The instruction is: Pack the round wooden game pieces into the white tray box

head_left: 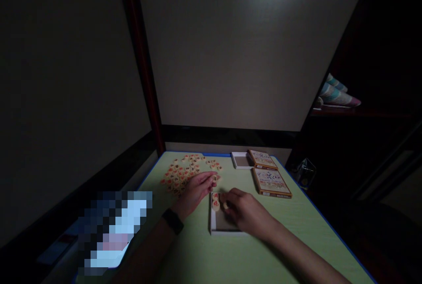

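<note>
My left hand (198, 186), with a dark band on its wrist, is closed on a round Chinese chess piece (215, 178) in front of the scattered pieces. My right hand (245, 211) reaches over the near white box tray (213, 227). Its fingers pinch another Chinese chess piece (226, 205), partly covered by them. Two pieces with red characters (215, 205) sit in the tray's far left corner. The right hand hides the tray's right side. Many wooden pieces (180, 172), marked in red or dark, lie loose at the far left of the table.
The green table (184, 249) has a blue edge. At the far right are a second white tray (235, 160) and two printed box lids (272, 182). A bright, pixelated screen-like shape (121, 231) is at the left edge. A wall (231, 77) stands behind the table.
</note>
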The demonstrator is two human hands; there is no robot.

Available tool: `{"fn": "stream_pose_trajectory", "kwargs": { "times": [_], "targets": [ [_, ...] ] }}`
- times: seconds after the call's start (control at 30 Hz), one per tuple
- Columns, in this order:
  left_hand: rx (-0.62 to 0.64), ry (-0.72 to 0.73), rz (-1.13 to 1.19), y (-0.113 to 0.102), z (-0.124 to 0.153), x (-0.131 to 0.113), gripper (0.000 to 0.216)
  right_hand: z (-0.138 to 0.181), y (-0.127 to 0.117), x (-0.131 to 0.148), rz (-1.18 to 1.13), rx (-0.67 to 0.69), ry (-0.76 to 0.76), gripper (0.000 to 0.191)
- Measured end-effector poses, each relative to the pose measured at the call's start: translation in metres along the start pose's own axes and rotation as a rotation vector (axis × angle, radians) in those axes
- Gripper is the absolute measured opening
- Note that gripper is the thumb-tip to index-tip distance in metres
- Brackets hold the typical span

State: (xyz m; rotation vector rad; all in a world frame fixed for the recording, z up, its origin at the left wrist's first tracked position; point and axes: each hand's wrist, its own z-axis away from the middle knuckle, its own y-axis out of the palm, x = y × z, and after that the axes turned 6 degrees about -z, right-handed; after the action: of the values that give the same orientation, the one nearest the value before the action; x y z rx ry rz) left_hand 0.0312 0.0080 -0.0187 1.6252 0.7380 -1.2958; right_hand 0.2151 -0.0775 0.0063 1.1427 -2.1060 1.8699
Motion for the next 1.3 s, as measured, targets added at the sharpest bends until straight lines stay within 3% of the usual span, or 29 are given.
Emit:
{"fn": "stream_pose_trajectory", "kwargs": {
  "times": [0.17,0.23,0.57,0.63,0.7,0.8,0.87,1.07,1.3],
  "targets": [
    [0.097,0.009,-0.002,0.007,0.002,-0.002,0.046,-0.004,-0.004,-0.003,-0.130,-0.339,-0.188,0.019],
    [0.137,-0.009,-0.004,0.011,0.004,-0.004,0.047,-0.007,-0.004,-0.004,-0.144,-0.397,-0.254,0.019],
    [0.138,0.001,-0.004,0.012,0.004,-0.007,0.053,-0.031,-0.015,-0.002,-0.029,-0.212,-0.295,0.015],
    [0.025,0.038,-0.076,0.009,-0.001,-0.008,0.052,-0.047,-0.019,-0.009,0.009,-0.184,-0.264,0.017],
    [-0.191,0.109,-0.205,0.003,-0.008,-0.009,0.045,-0.071,-0.021,-0.018,0.091,-0.148,-0.183,0.020],
    [-0.532,0.224,-0.387,-0.008,-0.016,-0.012,0.032,-0.113,-0.017,-0.031,0.281,0.043,0.011,0.028],
    [-0.614,0.255,-0.496,-0.013,-0.018,-0.014,0.029,-0.138,-0.009,-0.037,0.308,0.101,0.019,0.026],
    [-0.401,0.205,-1.021,-0.002,-0.006,-0.012,0.028,-0.170,0.015,-0.044,0.323,0.197,-0.013,0.026],
    [-0.274,0.188,-1.441,0.012,0.012,-0.020,0.022,-0.165,0.005,-0.061,0.278,0.208,-0.018,0.035]
  ]
}}
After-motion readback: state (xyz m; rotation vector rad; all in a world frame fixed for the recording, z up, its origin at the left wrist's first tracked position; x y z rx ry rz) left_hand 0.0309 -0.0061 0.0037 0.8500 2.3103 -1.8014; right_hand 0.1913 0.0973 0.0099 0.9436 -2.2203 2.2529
